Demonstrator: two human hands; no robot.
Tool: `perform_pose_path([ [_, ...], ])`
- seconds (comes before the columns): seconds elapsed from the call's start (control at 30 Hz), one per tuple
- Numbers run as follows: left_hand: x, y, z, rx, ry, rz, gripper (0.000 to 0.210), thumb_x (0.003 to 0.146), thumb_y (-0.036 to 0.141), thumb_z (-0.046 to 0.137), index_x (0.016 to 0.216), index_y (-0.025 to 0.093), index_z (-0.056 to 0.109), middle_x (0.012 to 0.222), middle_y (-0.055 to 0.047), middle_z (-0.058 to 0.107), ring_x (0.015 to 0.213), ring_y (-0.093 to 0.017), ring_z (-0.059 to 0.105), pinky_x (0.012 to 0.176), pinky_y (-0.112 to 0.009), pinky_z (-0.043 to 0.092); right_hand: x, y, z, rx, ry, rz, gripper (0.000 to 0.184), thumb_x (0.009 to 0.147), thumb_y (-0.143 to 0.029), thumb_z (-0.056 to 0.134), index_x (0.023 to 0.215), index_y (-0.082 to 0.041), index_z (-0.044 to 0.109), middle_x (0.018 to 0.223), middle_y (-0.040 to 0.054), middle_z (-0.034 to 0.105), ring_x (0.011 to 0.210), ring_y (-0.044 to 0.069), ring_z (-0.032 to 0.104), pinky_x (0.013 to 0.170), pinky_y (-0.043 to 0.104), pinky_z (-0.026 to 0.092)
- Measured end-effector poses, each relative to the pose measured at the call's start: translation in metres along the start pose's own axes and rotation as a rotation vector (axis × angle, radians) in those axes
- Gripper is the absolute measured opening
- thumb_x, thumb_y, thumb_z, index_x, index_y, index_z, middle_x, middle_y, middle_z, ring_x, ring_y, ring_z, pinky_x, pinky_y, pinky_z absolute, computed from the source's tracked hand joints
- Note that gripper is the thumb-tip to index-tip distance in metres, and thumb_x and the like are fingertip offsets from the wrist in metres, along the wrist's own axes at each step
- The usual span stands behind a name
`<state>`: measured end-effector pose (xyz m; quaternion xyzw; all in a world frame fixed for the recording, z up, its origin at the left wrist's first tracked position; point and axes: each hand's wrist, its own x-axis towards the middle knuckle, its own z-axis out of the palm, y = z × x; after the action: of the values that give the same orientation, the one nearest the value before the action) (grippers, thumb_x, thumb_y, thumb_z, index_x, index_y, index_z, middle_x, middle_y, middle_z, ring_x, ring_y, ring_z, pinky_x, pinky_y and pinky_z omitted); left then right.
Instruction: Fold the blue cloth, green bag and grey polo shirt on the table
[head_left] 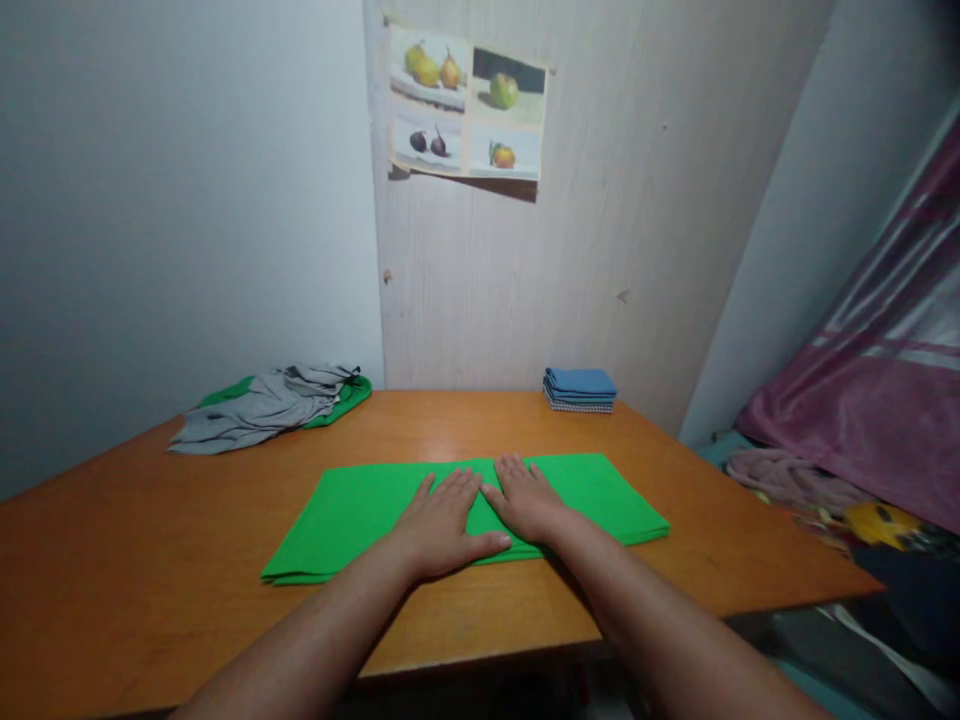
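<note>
A bright green cloth (352,510), folded into a long flat rectangle of several layers, lies across the wooden table in front of me. My left hand (446,520) presses flat on its middle, fingers stretched out and thumb pointing right along the near edge. Just to the right, my right hand (525,500) also lies palm down on the cloth, its fingers extended away from me and its thumb close to the left fingertips. Neither hand grips the fabric. The cloth beneath both palms is hidden.
A loose grey and green pile of cloth (277,405) sits at the table's back left. A neat stack of folded blue cloths (580,388) stands at the back right. The table (465,635) ends at a near edge. Beyond its right side hangs a pink curtain (862,390).
</note>
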<state>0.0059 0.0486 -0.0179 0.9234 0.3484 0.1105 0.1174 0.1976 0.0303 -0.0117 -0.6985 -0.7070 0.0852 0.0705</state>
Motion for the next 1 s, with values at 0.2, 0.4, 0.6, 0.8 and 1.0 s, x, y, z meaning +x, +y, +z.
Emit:
perform_pose_path([
  [0.2,-0.003,0.004,-0.007,-0.091,0.007,-0.029,0.113,0.077,0.085,0.05,0.161,0.016,0.022,0.165,-0.015,0.023,0.153,-0.036,0.02,0.124,-0.058,0.009,0.0,0.01,0.009,-0.05,-0.029,0.0,0.085,0.099,-0.065,0.018,0.161,-0.005,0.021,0.167,0.0153,0.016,0.156,0.028,0.009,0.124,0.048,0.007],
  [0.4,0.003,-0.007,-0.009,-0.518,0.15,-0.097,0.101,0.083,0.054,0.067,0.159,0.008,0.02,0.161,-0.023,0.031,0.15,-0.031,0.032,0.122,-0.046,0.028,0.008,-0.015,-0.009,-0.051,-0.004,0.017,0.086,0.099,-0.064,0.023,0.16,-0.004,0.022,0.167,0.0172,0.015,0.156,0.029,0.008,0.124,0.048,0.011],
  [0.6,0.003,-0.027,-0.011,-0.778,0.315,-0.155,0.062,0.081,0.013,0.058,0.141,0.012,0.044,0.148,-0.019,0.052,0.14,-0.023,0.047,0.116,-0.039,0.037,0.007,-0.047,0.007,-0.038,0.022,-0.131,0.081,0.101,-0.061,0.018,0.159,-0.005,0.027,0.167,0.0168,0.019,0.155,0.029,0.011,0.124,0.047,0.011],
  [0.8,-0.036,-0.072,-0.05,-0.518,0.556,-0.495,0.031,0.084,0.013,0.054,0.113,0.018,0.063,0.119,-0.009,0.07,0.111,-0.019,0.065,0.097,-0.029,0.049,0.004,-0.043,0.025,-0.081,0.012,-0.117,0.087,0.098,-0.068,0.019,0.159,-0.008,0.027,0.167,0.0155,0.017,0.156,0.03,0.008,0.124,0.052,0.007],
  [1.0,-0.079,-0.119,-0.075,-0.366,0.524,-0.84,0.004,0.077,0.018,0.063,0.081,0.018,0.061,0.084,-0.008,0.067,0.087,-0.023,0.063,0.071,-0.03,0.046,0.007,-0.039,0.028,-0.07,0.032,-0.134,0.085,0.098,-0.067,0.023,0.159,-0.007,0.029,0.167,0.0161,0.019,0.155,0.031,0.009,0.123,0.053,0.008],
])
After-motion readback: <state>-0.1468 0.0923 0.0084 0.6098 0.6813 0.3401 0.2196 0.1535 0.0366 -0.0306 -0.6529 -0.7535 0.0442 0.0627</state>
